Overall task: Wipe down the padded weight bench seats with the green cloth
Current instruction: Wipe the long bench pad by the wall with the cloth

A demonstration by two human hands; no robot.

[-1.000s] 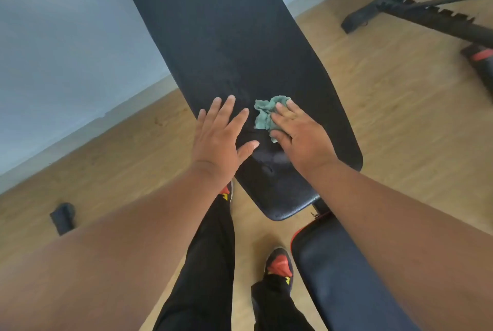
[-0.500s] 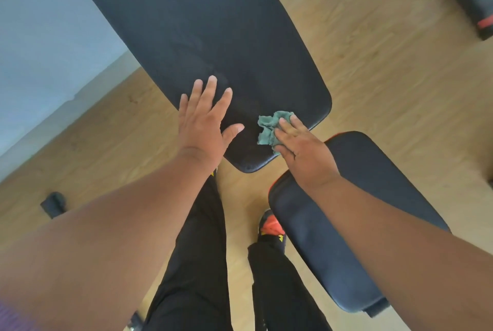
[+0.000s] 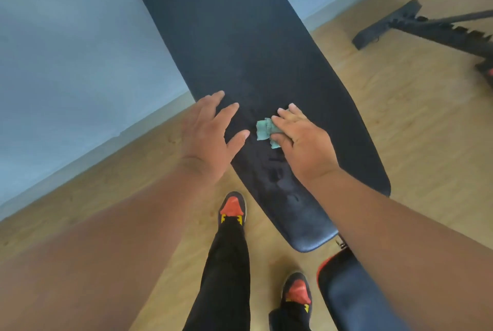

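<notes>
Shoes [image 3: 232, 209] on wood floor [image 3: 416, 143] beside the black backrest pad [image 3: 240, 45] — left hand [image 3: 210, 130] flat, fingers spread; right hand [image 3: 304, 141] presses the green cloth [image 3: 264, 130] there — seat pad [image 3: 352, 296] nearer.

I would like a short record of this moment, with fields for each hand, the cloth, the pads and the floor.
left hand: flat and open on the long pad's left edge
right hand: presses the cloth onto the long pad
cloth: green, crumpled, partly under the right hand's fingers
long pad: black, smears near its close end
second pad: black with red trim, lower right, untouched
floor: wood; another bench frame upper right
</notes>
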